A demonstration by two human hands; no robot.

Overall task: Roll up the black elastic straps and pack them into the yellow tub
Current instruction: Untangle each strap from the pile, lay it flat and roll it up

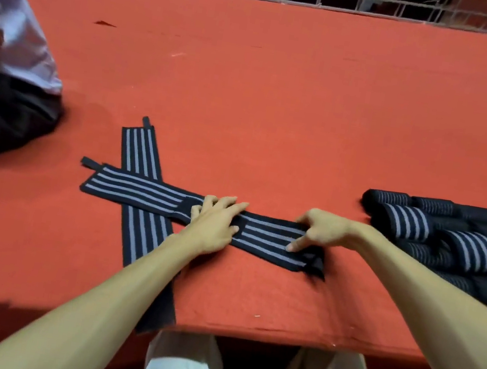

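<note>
Two flat black straps lie crossed on the red table [282, 94] before us. The top strap [139, 190] runs from 9 to 3 o'clock. The under strap [142, 149] runs from 11 down to 6, and its near end hangs over the table edge. Our left hand [213, 227] lies spread, palm down, on the middle of the top strap, pressing it to the cloth. Our right hand [324, 232] is at the strap's 3 o'clock end, its forefinger [291, 247] pressed onto the stripes; whether the tucked fingers also pinch the end, we cannot tell. A heap of rolled straps [438, 237] sits at 3 o'clock, just beyond the right wrist. The yellow tub is out of view.

We judge that this strap's roll is only about to start, as no turn shows yet. The next move calls for folding the 3 o'clock end over tightly and rolling toward 9, while the left hand backs away ahead of the roll and keeps the strap straight. A slack first turn would likely spring open, and the under strap may drag along
</note>
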